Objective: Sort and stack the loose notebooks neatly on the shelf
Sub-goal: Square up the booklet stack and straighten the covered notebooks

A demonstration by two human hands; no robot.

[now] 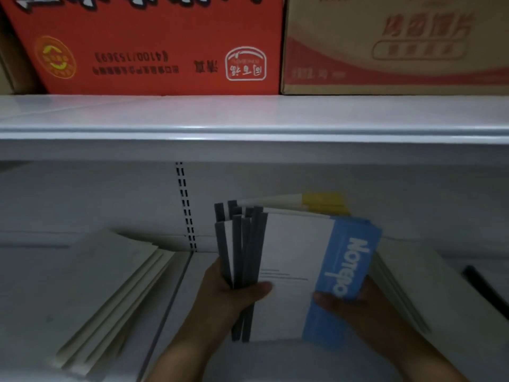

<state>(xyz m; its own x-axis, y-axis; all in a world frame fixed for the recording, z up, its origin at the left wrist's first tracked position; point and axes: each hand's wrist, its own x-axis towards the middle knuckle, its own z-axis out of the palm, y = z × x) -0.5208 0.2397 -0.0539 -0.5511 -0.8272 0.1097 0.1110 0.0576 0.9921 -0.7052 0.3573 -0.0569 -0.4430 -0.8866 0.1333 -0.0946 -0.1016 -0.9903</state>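
While a white stack (115, 285) lies on the shelf (198, 268), left hand (228, 296) and right hand (355, 307) grip the notebooks (289, 257).

Dim, soft blur — bowed edges

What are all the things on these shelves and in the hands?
held notebooks: several, white with blue band and grey spines, fanned between both hands
yellow-banded notebook: at least one, white and yellow, back of the bunch
left pile: one, pale notebooks, lower shelf left
right pile: one, pale, lower shelf right
black object: one, far right, unclear
red carton: one, upper shelf left
brown carton: one, upper shelf right
upper shelf: one, white
left hand: grips the spines
right hand: holds the blue edge
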